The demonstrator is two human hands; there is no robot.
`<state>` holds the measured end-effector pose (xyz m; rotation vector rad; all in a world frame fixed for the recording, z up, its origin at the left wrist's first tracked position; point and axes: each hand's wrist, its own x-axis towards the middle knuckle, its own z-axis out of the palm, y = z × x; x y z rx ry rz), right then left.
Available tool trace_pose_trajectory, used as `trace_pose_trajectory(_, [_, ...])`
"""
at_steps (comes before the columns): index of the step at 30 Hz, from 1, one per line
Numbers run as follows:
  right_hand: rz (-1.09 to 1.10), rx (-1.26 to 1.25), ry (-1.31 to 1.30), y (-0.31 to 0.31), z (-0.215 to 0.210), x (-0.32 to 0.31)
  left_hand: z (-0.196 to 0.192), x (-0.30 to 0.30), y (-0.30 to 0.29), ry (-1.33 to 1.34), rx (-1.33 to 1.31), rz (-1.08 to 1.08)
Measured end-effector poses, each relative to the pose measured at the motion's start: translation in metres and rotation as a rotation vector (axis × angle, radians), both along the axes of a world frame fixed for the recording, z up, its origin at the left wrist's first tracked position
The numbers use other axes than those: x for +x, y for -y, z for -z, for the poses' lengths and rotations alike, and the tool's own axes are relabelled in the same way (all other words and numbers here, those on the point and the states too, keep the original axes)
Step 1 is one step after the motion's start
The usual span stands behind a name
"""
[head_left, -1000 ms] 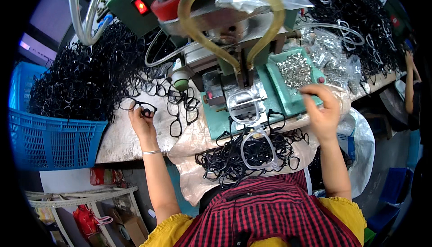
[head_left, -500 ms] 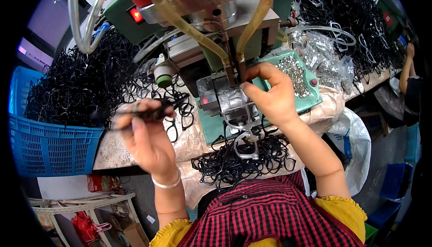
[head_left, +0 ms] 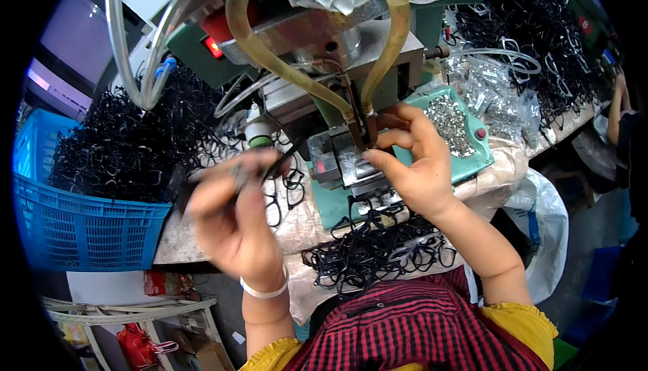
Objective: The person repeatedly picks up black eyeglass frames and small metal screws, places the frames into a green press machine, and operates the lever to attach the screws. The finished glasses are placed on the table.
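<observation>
My left hand point(head_left: 236, 219), smeared by motion, is closed round a slim dark thing point(head_left: 289, 156) whose kind I cannot make out. It hovers left of the machine's metal jig point(head_left: 354, 167). My right hand point(head_left: 424, 172) is at the jig's right side, thumb and fingers bent together close under the two upright metal tips point(head_left: 363, 128). Whatever those fingertips pinch is too small or hidden to name. Black eyeglass frames point(head_left: 378, 249) lie heaped below the jig, in front of my checked apron.
A green tray point(head_left: 482, 143) of small metal parts point(head_left: 449, 124) stands right of the jig. A blue basket point(head_left: 88, 226) and a large pile of black frames point(head_left: 128, 148) are at left. Yellowish hoses point(head_left: 401, 20) arch over the machine. Another person's arm point(head_left: 617, 101) shows far right.
The clear eyeglass frame that hung from the jig no longer shows there. My left hand has moved right, nearer the jig; my right hand stays at it. The whole view has shifted slightly.
</observation>
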<state>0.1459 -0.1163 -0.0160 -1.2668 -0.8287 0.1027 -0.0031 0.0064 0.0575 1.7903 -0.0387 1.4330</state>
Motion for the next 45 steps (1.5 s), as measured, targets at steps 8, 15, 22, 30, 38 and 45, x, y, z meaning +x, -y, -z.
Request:
trace_pose_trajectory(8, [-0.195,0.013,-0.450,0.013,-0.027,-0.013,0.009,0.004,-0.009,0.042,-0.095,0.150])
trace_pose_trajectory(15, [0.192,-0.510,0.294,0.042,0.004,0.043,0.041,-0.001,0.007,-0.298,0.532,0.158])
trace_pose_trajectory(22, [0.694,-0.714,0.570,0.067,0.084,0.086,0.047,0.004,0.015,-0.421,0.608,0.177])
trace_pose_trajectory(30, [0.616,-0.916,0.797,-0.006,0.067,0.103,0.049,-0.010,0.025,-0.471,0.664,0.067])
trace_pose_trajectory(38, [0.424,-0.042,-0.326,0.095,0.090,0.082,0.109,-0.109,-0.089,-0.490,0.150,-0.718])
trace_pose_trajectory(45, [0.340,-0.016,-0.311,0.020,0.089,0.092,0.151,-0.087,-0.158,-1.181,0.844,-0.141])
